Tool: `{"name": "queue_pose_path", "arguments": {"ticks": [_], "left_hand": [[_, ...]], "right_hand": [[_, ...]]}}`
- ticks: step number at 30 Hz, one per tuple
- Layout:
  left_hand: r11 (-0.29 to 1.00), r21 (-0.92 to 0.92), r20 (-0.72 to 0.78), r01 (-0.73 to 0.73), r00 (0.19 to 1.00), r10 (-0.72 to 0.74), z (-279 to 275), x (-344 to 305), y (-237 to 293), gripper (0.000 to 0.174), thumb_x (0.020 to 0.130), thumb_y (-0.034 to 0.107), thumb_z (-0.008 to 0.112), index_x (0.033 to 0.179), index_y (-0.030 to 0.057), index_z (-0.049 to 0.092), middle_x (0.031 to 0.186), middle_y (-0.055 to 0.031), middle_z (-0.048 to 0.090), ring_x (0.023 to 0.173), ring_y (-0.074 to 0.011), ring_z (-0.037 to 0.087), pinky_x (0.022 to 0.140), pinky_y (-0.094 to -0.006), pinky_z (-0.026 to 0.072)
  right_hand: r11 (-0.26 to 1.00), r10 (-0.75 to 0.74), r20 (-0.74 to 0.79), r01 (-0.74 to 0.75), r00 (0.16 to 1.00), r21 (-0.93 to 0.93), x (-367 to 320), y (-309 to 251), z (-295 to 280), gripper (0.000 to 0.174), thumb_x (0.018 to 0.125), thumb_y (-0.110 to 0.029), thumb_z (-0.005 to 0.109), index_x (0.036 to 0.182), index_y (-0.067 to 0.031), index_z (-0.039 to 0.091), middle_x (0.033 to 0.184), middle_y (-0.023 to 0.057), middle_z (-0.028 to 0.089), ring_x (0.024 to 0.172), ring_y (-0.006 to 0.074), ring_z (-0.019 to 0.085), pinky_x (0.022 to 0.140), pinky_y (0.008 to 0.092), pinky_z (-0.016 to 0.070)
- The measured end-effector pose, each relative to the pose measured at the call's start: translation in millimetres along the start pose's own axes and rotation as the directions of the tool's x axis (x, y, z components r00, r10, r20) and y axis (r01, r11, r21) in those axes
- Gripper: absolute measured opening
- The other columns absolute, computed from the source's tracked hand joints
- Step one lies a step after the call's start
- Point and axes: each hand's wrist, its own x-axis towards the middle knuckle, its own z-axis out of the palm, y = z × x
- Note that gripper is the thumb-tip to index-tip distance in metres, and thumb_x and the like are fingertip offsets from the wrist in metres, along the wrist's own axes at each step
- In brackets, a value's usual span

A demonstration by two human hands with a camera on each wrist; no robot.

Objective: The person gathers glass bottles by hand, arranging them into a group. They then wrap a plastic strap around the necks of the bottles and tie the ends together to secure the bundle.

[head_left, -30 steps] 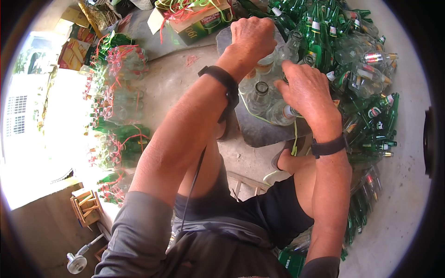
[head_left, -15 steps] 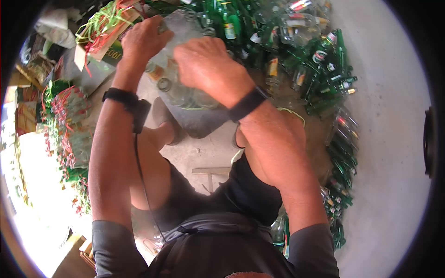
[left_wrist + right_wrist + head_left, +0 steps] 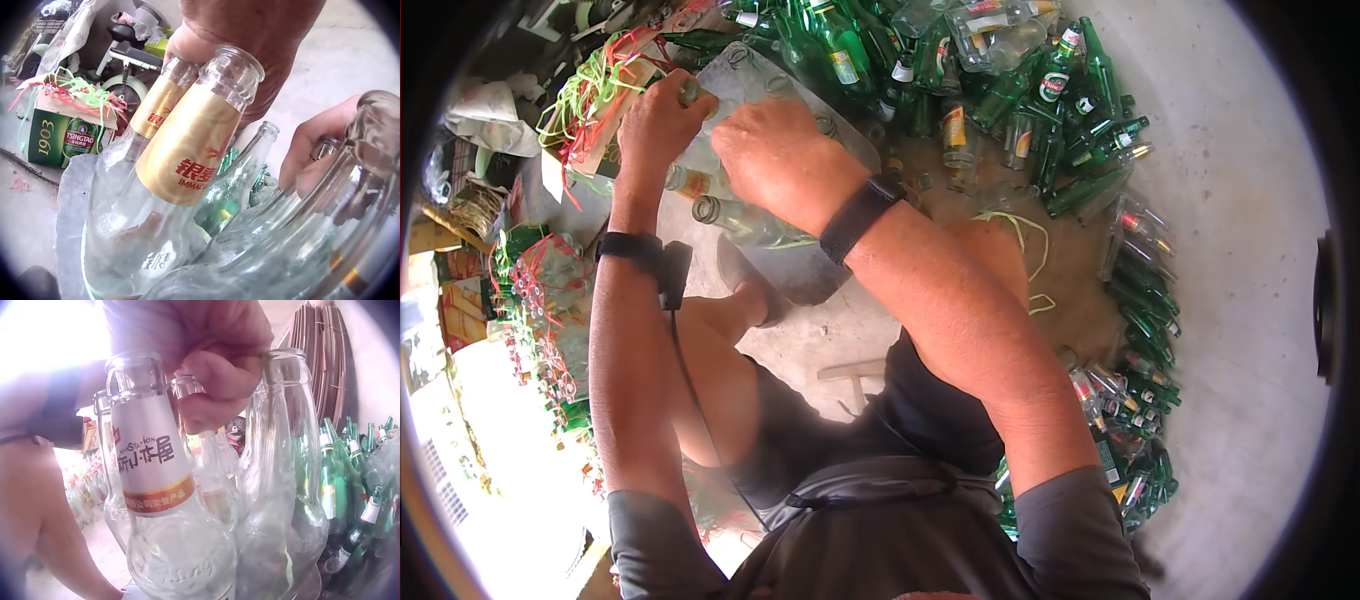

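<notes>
Two hands are closed on bottle necks: the left hand (image 3: 658, 125) curls round one, and the right hand (image 3: 775, 160) pinches another. The clear glass bottles (image 3: 187, 144) stand grouped on the grey worktop (image 3: 800, 282), with a pale green cord (image 3: 84, 256) round them. Beyond are piled green beer bottles (image 3: 840, 50) and a Tsingtao carton (image 3: 69, 140) topped with red and green ribbons (image 3: 600, 90).

I've got dark grey short sleeves (image 3: 655, 545) at 7 and 5 o'clock, black wristbands (image 3: 862, 218) at 12 and 9, black box (image 3: 676, 275) at 9, thin dark cable (image 3: 698, 395) at 8, black shorts (image 3: 935, 400) at 6.
</notes>
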Motion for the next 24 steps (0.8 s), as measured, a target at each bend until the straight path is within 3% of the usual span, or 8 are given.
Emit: {"name": "queue_pose_path", "arguments": {"ticks": [10,12,13,15,22,24], "left_hand": [[0.999,-0.016,-0.008,-0.028,1.000,0.028,2.7,1.3,-2.3,0.045,0.081,0.045,0.073,0.114,0.0137,0.072,0.096,-0.0175,0.076,0.093,-0.0414,0.071,0.082,-0.0515,0.0546],[0.999,-0.017,-0.014,-0.030,0.999,0.030,4.0,2.1,-3.8,0.045,0.081,0.045,0.073,0.113,0.0138,0.072,0.096,-0.0178,0.076,0.094,-0.0416,0.071,0.082,-0.0517,0.0545],[0.999,-0.015,-0.025,-0.036,0.999,0.036,5.0,2.4,-4.5,0.044,0.081,0.046,0.073,0.112,0.0137,0.072,0.095,-0.0179,0.076,0.094,-0.0417,0.071,0.082,-0.0523,0.0544],[0.999,-0.012,-0.038,-0.043,0.998,0.042,5.8,2.0,-4.7,0.044,0.081,0.046,0.074,0.110,0.0136,0.072,0.095,-0.0180,0.075,0.094,-0.0419,0.071,0.081,-0.0529,0.0543],[0.999,-0.004,-0.067,-0.032,0.997,0.032,7.6,0.3,-3.9,0.040,0.081,0.045,0.073,0.107,0.0141,0.070,0.092,-0.0177,0.075,0.093,-0.0424,0.071,0.080,-0.0546,0.0547],[1.000,-0.004,-0.058,-0.025,0.998,0.025,6.7,0.6,-2.4,0.040,0.081,0.045,0.073,0.107,0.0144,0.070,0.092,-0.0175,0.075,0.092,-0.0423,0.071,0.079,-0.0546,0.0549]], "right_hand": [[0.999,-0.008,-0.119,0.014,0.993,0.048,-13.4,-5.0,-7.1,0.019,0.080,-0.013,0.077,0.096,-0.0046,0.074,0.091,0.0114,0.076,0.093,0.0278,0.077,0.076,0.0389,0.0615],[0.985,-0.071,-0.259,0.108,0.963,0.132,-18.8,-3.4,-12.5,0.013,0.085,-0.004,0.068,0.094,0.0044,0.064,0.080,0.0205,0.070,0.078,0.0368,0.072,0.069,0.0447,0.0580],[0.985,-0.072,-0.261,0.110,0.963,0.132,-20.9,-4.2,-15.4,0.013,0.085,-0.004,0.068,0.094,0.0044,0.064,0.080,0.0205,0.070,0.078,0.0368,0.072,0.069,0.0447,0.0580],[0.991,-0.028,-0.278,0.063,0.960,0.116,-24.8,-5.9,-21.4,0.024,0.073,-0.008,0.079,0.094,0.0000,0.070,0.085,0.0155,0.074,0.087,0.0292,0.076,0.074,0.0403,0.0612],[0.981,-0.058,-0.394,0.126,0.917,0.150,-42.4,11.4,-48.8,0.014,0.078,-0.002,0.073,0.090,0.0012,0.068,0.082,0.0195,0.071,0.082,0.0347,0.074,0.073,0.0443,0.0604],[0.965,0.017,-0.366,0.081,0.931,0.249,-54.5,24.1,-72.0,0.018,0.085,-0.011,0.075,0.083,-0.0002,0.061,0.078,0.0219,0.064,0.082,0.0444,0.066,0.074,0.0520,0.0533]]}}
